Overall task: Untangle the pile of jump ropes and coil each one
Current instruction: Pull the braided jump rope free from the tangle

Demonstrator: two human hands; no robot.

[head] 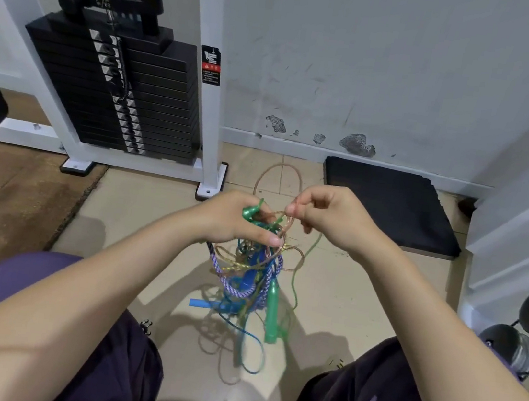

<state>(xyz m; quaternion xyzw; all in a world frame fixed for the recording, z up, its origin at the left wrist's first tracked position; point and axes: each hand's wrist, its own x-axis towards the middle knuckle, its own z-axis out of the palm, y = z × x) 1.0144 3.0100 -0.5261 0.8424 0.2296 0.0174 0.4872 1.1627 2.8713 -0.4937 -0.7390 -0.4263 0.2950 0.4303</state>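
Several jump ropes are held up as one tangle [252,266] between the knees, its lower loops trailing onto the tiled floor [138,216]. On the left, the top of the bundle is gripped by the left hand [236,220], fingers curled round a green handle [249,212] and a bunch of cords. Below it, a purple braided rope [231,284], a blue handle [249,276] and a second green handle [272,313] are seen dangling. To the right, a thin pinkish cord [280,175] is pinched by the right hand [328,219], a loop of it arching above.

Trouble is likely if that pinched cord is pulled hard: the knot under the left hand could be cinched tighter instead of freed. The hanging handles could be swung through open loops and new snags made. The trailing blue cord [252,351] on the floor could also be caught under a foot.
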